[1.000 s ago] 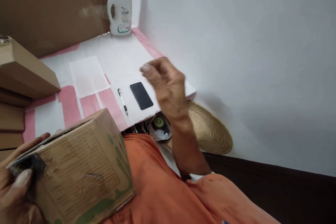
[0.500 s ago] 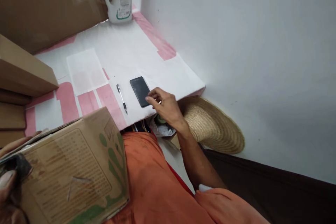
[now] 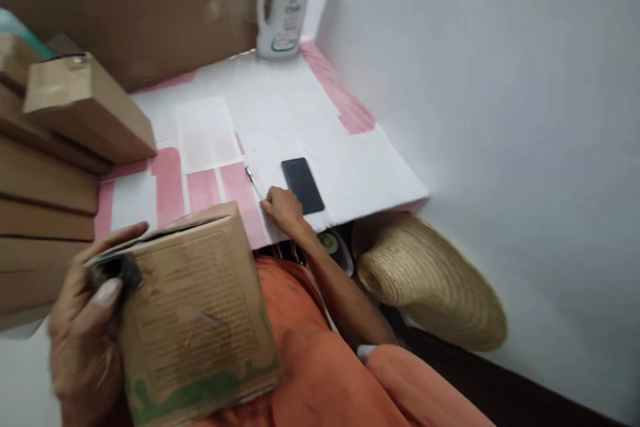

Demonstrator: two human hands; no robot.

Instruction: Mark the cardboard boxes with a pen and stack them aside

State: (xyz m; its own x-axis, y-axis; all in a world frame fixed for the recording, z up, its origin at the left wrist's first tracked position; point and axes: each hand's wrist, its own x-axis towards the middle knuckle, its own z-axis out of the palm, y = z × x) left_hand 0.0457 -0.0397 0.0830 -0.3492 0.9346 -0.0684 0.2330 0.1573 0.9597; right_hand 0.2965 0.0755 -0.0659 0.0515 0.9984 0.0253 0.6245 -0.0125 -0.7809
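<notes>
My left hand (image 3: 93, 320) grips a cardboard box (image 3: 195, 313) by its upper left corner, thumb at a dark patch there. The box is tilted in front of my orange clothing and carries printed text and green shapes. On the white and pink table covering, the fingers of my right hand (image 3: 284, 209) are closed at the lower part of a pen (image 3: 251, 177), whose far end shows beyond them. Just right of that hand lies a black smartphone (image 3: 303, 185), flat on the table.
A white detergent jug (image 3: 285, 7) stands at the back, by the wall. Several cardboard boxes (image 3: 45, 213) are stacked at left. A white paper sheet (image 3: 205, 133) lies on the table covering (image 3: 360, 173). Below the table's right edge is a straw hat (image 3: 425, 280).
My right hand has moved left from the phone's edge to the pen and closed there. The view has shifted left, showing more of my left hand and the stacked boxes.
</notes>
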